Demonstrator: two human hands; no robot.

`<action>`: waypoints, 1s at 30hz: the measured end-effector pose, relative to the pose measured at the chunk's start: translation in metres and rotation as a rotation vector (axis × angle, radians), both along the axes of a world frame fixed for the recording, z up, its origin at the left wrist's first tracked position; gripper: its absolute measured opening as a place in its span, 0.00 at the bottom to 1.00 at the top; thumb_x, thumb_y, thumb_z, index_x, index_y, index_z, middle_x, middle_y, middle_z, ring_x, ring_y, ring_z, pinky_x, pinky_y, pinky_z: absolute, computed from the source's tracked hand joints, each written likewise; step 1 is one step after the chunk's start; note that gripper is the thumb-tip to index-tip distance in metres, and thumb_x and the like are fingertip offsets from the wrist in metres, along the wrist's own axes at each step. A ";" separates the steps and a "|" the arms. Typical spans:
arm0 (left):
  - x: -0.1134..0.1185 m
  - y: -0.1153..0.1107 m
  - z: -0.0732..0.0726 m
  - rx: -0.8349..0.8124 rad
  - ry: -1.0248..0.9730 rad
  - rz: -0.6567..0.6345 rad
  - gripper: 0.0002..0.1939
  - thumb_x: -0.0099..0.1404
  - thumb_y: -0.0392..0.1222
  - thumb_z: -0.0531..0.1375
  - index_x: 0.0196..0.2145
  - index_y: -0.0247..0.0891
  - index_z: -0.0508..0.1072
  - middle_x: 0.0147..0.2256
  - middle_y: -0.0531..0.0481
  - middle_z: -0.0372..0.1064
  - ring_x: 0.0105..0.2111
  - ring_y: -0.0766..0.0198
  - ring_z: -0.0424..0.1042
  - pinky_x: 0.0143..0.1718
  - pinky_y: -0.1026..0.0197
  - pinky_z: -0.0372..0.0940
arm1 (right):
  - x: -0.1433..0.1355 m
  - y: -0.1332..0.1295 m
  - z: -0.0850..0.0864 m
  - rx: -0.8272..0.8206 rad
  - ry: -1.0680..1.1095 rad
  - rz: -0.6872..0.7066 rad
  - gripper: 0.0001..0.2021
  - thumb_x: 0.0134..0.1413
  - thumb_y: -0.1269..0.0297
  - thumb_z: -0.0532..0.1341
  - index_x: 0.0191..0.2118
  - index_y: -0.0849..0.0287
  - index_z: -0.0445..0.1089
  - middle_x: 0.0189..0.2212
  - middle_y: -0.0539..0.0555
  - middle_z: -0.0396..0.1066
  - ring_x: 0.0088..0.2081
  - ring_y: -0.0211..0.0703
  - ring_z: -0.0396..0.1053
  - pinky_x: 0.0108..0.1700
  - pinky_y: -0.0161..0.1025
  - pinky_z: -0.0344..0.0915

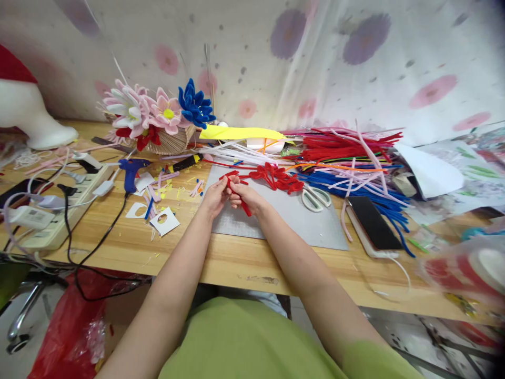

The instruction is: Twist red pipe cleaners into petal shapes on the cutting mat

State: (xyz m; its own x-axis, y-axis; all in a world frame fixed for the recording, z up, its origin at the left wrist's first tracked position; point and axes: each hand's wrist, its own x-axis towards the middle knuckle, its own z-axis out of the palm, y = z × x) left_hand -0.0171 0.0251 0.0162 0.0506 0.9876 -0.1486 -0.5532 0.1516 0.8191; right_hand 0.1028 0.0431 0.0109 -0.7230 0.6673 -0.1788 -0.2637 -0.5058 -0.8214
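One short red chenille piece (246, 209) held between left hand (215, 199) and right hand (246, 196), just above the left part of a grey mat (292, 218), with red showing both beyond the fingers and below them. Left hand nearly closed, thumb and fingertips pinched on the red; right hand likewise curled in, fingers folded around the same piece, fingertips almost meeting those of the left. Exact grip of each finger hard to tell, being partly hidden. Just right of the hands, on the mat, a cluster of looped red chenille petals (291, 184); beside that, scissors (316, 199) with pale handles toward the near side. Farther right, a heap of red chenille stems (347, 145) behind blue chenille stems (355, 187), with pink lengths strewn across, and in front of these a dark-screened smartphone (371, 223) lying on a white block. Behind the mat, a yellow strip (240, 132). To the left on the wooden tabletop (236, 258), a blue glue gun (132, 173), a yellow-and-black utility knife (185, 163), a white card with a round hole (170, 223), coloured scraps, and a crowded power strip (84, 195). Behind them, a blue chenille flower (195, 105) beside a pink chenille flower (168, 113) with a yellow centre.
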 end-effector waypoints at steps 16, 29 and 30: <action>0.001 0.001 -0.003 -0.022 0.103 0.092 0.12 0.54 0.45 0.64 0.30 0.32 0.73 0.21 0.52 0.70 0.15 0.75 0.62 0.20 0.70 0.59 | 0.006 0.000 -0.001 -0.015 -0.014 0.104 0.13 0.52 0.55 0.62 0.29 0.61 0.63 0.14 0.41 0.55 0.16 0.28 0.57 0.22 0.31 0.65; -0.006 0.002 0.002 -0.206 0.102 0.164 0.13 0.58 0.49 0.56 0.34 0.37 0.67 0.37 0.46 0.69 0.35 0.63 0.71 0.38 0.59 0.65 | 0.011 0.003 -0.022 0.176 -0.200 -0.222 0.21 0.43 0.45 0.63 0.27 0.60 0.61 0.13 0.40 0.53 0.15 0.27 0.53 0.19 0.30 0.59; -0.004 0.002 0.002 -0.196 0.139 0.179 0.10 0.57 0.45 0.57 0.34 0.37 0.67 0.36 0.48 0.69 0.34 0.65 0.71 0.36 0.61 0.64 | 0.010 0.002 -0.022 0.205 -0.222 -0.204 0.21 0.43 0.44 0.63 0.28 0.60 0.62 0.13 0.41 0.55 0.15 0.28 0.54 0.19 0.31 0.59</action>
State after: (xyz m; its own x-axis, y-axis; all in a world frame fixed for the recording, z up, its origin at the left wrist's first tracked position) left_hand -0.0209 0.0271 0.0186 -0.1564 0.9308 -0.3304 -0.4699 0.2241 0.8538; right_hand 0.1127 0.0454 -0.0107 -0.5298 0.8321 -0.1643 -0.1456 -0.2800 -0.9489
